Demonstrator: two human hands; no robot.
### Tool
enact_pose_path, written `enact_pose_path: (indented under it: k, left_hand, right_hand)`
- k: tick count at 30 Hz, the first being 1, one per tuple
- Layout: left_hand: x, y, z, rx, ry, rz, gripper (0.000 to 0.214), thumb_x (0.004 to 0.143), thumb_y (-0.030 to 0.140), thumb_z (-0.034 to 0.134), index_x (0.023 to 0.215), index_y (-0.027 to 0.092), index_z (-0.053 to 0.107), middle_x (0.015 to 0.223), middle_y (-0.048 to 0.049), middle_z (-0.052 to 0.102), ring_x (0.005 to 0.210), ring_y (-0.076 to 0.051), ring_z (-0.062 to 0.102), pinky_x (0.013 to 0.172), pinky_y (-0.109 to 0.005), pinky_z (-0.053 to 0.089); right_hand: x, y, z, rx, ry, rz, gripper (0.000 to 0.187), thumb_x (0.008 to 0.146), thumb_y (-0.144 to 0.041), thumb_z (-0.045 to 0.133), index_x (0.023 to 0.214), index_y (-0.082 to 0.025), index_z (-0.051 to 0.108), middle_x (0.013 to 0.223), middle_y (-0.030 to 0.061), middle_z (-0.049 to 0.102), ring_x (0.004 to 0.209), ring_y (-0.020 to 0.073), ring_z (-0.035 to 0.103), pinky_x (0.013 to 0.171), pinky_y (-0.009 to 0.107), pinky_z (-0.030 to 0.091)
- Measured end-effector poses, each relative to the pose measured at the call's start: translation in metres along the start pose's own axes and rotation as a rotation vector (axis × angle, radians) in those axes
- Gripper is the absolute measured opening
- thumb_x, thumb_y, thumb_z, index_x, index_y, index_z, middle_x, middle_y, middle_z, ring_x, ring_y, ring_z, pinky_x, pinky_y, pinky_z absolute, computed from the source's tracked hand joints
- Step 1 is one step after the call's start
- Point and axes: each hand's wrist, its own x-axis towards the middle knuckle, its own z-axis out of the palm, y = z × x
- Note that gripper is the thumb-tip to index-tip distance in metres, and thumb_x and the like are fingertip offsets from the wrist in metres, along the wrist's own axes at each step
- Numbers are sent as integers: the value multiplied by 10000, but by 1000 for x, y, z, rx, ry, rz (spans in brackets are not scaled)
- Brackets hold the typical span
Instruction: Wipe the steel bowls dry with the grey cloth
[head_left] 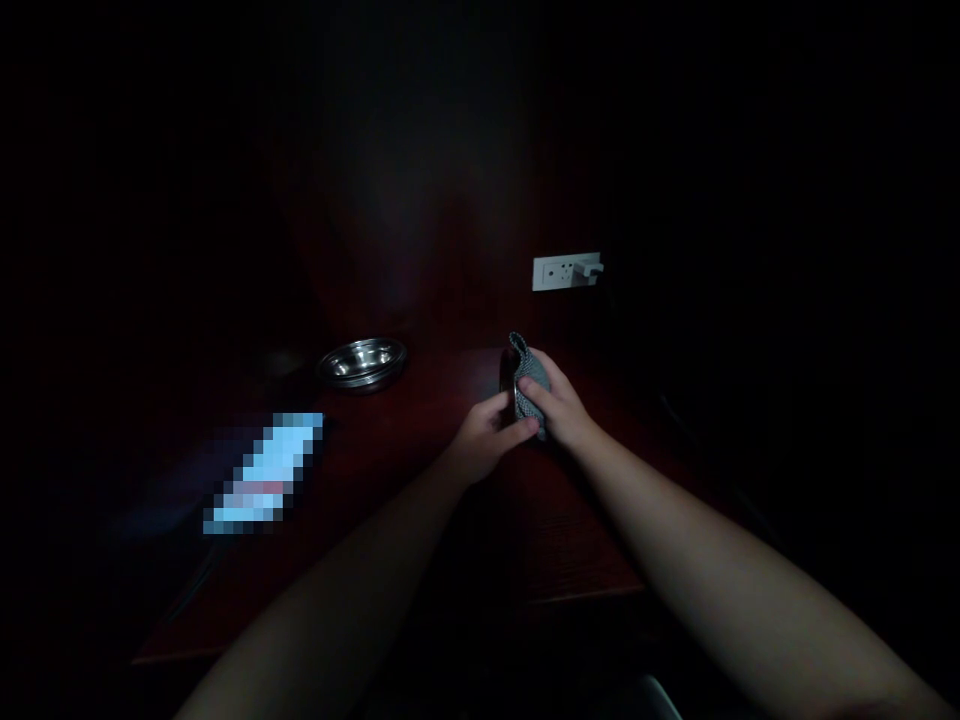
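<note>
The room is very dark. A red-brown counter point(570, 540) fills the middle. Both hands meet over it, a bit right of the middle.

The right hand point(559, 405) has its grip closed on a small grey cloth point(525, 385). It presses the cloth against a dark round thing point(505, 372). The left hand point(486, 432) has its grip curled around the low side of that dark round thing. It is too dark to tell what the thing is. The two hands touch each other there.

A shiny metal bowl point(362, 362) sits on the counter to the left and a little farther away. It is near the hands but not touching them. Nearer and more to the left lies a bright blue blurred patch point(262, 475). It is well apart from the hands.

On the far wall, above the right hand, is a white wall socket point(559, 272) with a white plug point(592, 268) in it.

The near edge of the counter runs under the two arms. The counter between the bowl and the hands is bare. The right side is too dark to see.
</note>
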Motion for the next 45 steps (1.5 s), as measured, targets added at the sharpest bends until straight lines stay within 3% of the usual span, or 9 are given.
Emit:
enact_pose_path:
  k: [8,16,22,29,45]
  left_hand:
    - [0,-3,-1,136,9,-5,280,692,298,711,890,117,630,894,-58,653,832,-164,590,782,-304,462]
    - [-1,-1,-4,-10,-30,24,334,753,376,598,958,115,632,871,-58,656,801,-167,584,761,-290,447]
    - [0,-3,-4,21,-53,34,283,718,292,610,949,127,608,879,-45,638,823,-173,565,779,-294,429]
    - [-1,-3,0,240,22,46,220,792,266,550,964,131,574,878,-37,598,805,-157,529,774,-285,429]
    - [-1,2,8,275,120,22,244,765,230,572,988,137,540,870,-33,606,767,-136,547,757,-284,448]
  right_hand:
    - [1,-2,0,12,-9,0,548,739,-524,611,1182,-228,480,1008,49,583,886,217,565,837,386,454]
    - [0,-6,1,22,5,42,555,719,-534,615,1175,-239,497,1024,47,590,919,231,563,861,395,444]
    - [1,-3,1,11,28,43,561,719,-538,611,1177,-232,501,1012,48,594,908,229,565,858,396,447]
    - [1,-3,1,30,33,47,525,743,-510,610,1180,-241,497,1033,48,595,938,230,571,882,404,452]
    - [2,3,2,-51,84,96,489,781,-520,563,1165,-226,492,1076,53,587,983,228,560,929,408,425]
